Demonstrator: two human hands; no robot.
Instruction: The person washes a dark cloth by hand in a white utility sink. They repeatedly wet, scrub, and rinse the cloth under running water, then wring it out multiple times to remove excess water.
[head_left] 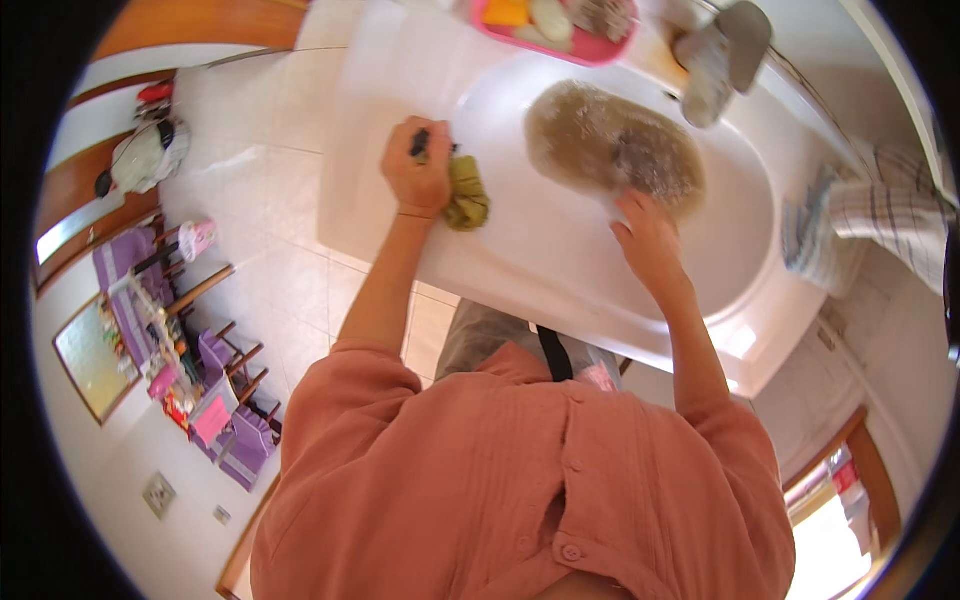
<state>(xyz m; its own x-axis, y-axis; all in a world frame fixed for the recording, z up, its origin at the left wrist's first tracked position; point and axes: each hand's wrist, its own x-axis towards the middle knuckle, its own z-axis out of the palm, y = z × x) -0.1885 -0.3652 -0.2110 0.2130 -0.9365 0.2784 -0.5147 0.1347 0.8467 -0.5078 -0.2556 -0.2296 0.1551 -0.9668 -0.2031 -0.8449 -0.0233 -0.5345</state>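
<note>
A crumpled olive-green cloth lies on the left rim of the white washbasin. My left hand is closed on the cloth, and a small black piece shows among its fingers. Over on the right, my right hand reaches into the basin, thumb apart from the fingers, with its fingertips at the edge of the murky brown water. Just beyond them is a darker grey, churned patch; whether it is cloth or stirred water, I cannot make out. The right hand shows nothing held.
A pink tray with soap-like pieces stands on the basin's far rim. The tap rises at the far right. Folded towels are by the right edge. Purple-covered chairs and a table stand off to the left.
</note>
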